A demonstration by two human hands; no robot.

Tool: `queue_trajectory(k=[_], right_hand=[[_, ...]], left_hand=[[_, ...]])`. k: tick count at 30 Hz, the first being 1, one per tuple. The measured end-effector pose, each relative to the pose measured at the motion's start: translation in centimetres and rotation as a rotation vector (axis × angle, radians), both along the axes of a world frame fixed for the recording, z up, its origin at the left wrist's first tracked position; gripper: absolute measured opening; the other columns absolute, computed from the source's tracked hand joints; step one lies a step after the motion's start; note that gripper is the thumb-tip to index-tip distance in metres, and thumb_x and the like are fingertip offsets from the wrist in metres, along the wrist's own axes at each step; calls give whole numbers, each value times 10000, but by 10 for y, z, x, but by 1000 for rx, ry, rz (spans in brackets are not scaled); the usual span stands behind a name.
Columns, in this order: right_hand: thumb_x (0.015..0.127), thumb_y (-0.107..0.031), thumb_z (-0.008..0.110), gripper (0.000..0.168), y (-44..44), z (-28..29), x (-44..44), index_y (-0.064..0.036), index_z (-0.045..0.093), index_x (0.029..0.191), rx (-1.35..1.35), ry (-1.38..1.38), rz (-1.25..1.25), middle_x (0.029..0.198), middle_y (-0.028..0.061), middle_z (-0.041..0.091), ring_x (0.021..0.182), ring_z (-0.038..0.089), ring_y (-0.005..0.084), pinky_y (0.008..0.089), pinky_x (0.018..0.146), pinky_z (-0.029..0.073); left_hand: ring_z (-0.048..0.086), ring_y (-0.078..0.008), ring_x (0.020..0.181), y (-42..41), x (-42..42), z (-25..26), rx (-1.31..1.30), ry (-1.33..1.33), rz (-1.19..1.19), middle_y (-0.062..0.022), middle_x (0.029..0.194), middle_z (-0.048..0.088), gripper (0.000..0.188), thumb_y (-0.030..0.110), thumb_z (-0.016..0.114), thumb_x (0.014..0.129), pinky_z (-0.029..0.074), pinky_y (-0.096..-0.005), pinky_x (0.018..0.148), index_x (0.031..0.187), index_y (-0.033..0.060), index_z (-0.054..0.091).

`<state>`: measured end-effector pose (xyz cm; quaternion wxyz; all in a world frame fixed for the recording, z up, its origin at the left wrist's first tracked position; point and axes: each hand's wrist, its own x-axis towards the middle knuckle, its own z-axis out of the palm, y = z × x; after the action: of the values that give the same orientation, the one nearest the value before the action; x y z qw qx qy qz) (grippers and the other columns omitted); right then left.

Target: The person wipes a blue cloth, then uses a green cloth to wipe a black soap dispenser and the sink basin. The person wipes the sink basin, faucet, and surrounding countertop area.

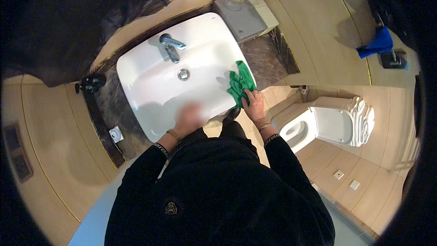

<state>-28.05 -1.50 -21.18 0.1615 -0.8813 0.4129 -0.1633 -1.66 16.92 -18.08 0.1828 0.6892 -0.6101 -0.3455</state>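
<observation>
My right hand (254,106) grips a crumpled green cloth (241,79) at the right front corner of a white washbasin (208,54). The cloth spreads over the rim and part of the inner slope. A ring shows on one finger of that hand. My left hand (189,118) is over the front of the basin, blurred, so its fingers and anything in them cannot be made out. A chrome mixer tap (171,48) stands at the back of the bowl, with a round metal drain (183,74) before it.
A grey box (240,17) holding glasses sits on the dark marble counter (264,59) at right. Further right, a toilet (297,131) has its lid raised, with folded white towels (362,121) behind. A blue cloth (377,44) hangs by the wall. A small container (116,134) lies left.
</observation>
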Motion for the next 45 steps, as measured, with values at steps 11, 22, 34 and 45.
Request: queue_trajectory(k=[11, 22, 34, 45], right_hand=[[927, -191, 609, 358, -143, -75, -52, -116, 593, 1277, 168, 24, -223, 1294, 186, 612, 1264, 537, 343, 507, 974, 439], [833, 61, 494, 707, -172, -78, -49, -136, 396, 1505, 348, 178, 525, 1511, 86, 469, 1395, 403, 319, 463, 1106, 344], [940, -94, 454, 629, -258, -103, -23, -191, 313, 1545, 303, 232, 513, 1611, 45, 312, 1463, 321, 292, 532, 1156, 279], [850, -72, 632, 543, -268, -100, -59, -84, 530, 1383, 127, 259, 36, 1294, 166, 589, 1172, 536, 355, 443, 1007, 463]], left_hand=[[462, -443, 1291, -127, -126, -44, -173, -80, 70, -246, 1435, 462, 827, 420, 740, 794, 384, -537, 1060, 1445, 20, 421], [396, -497, 1320, -207, -169, -45, 78, -392, 174, -365, 1510, 266, 1273, 625, 763, 685, 378, -591, 1022, 1539, -51, 105], [411, -487, 1319, -209, -163, -47, 92, -367, 191, -358, 1516, 273, 1207, 641, 744, 696, 362, -581, 1051, 1513, -67, 207], [407, -479, 1320, -207, -160, -48, 141, -413, 193, -351, 1518, 273, 1217, 665, 736, 694, 377, -567, 1033, 1513, -62, 205]])
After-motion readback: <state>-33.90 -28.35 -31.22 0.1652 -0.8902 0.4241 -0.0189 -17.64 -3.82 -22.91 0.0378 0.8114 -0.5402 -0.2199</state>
